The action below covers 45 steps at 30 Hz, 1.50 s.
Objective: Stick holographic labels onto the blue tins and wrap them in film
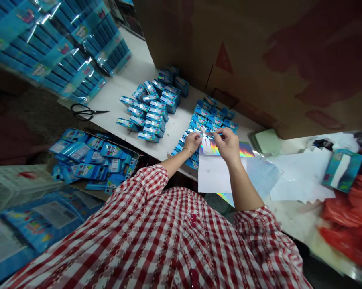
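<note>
My left hand (192, 143), a bracelet at its wrist, is closed with fingertips pinched at the near rows of small blue boxes (200, 119). Close beside it, my right hand (228, 143) pinches one end of a small, pale, shiny sticker (204, 131) that stretches between both hands. What exactly my left fingertips grip is too small to make out. Under my right hand lies a holographic sticker sheet (245, 150) with a white part. A white backing sheet (212, 176) hangs over the table's front edge.
More upright blue boxes (155, 116) stand left of centre. Black scissors (86, 111) lie at the table's left edge. Below is a carton of blue packs (90, 158). Wrapped blue bundles (48, 44) are stacked far left. A large cardboard box (253, 60) blocks the back; a red bag (352, 220) lies right.
</note>
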Each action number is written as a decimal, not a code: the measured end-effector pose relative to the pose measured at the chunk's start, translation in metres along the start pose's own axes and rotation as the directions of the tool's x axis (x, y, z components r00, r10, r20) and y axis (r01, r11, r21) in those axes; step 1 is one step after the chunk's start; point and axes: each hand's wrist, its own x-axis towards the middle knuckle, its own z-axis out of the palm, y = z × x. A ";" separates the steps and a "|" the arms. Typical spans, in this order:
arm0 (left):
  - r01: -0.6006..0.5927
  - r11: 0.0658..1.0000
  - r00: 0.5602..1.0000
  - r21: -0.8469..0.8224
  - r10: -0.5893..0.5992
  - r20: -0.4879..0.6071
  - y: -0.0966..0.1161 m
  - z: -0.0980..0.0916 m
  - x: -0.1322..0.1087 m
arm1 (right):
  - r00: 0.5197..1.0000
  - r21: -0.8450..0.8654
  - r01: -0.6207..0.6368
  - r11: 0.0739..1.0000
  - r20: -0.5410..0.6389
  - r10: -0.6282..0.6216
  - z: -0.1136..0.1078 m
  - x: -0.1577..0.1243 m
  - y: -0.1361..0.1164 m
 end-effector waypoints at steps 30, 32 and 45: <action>0.250 0.939 0.965 -0.236 -0.262 -0.020 -0.051 -0.039 0.080 | 0.903 -0.448 -0.423 0.788 -0.131 0.410 0.121 0.031 0.047; 0.240 0.960 0.967 -0.144 -0.249 -0.047 -0.052 -0.038 0.079 | 0.939 -0.544 -0.328 0.772 -0.099 0.329 0.120 0.029 0.049; -0.136 0.960 0.991 0.244 0.131 0.037 -0.005 -0.041 0.052 | 0.996 -0.637 0.092 0.765 0.048 -0.079 0.037 -0.001 0.031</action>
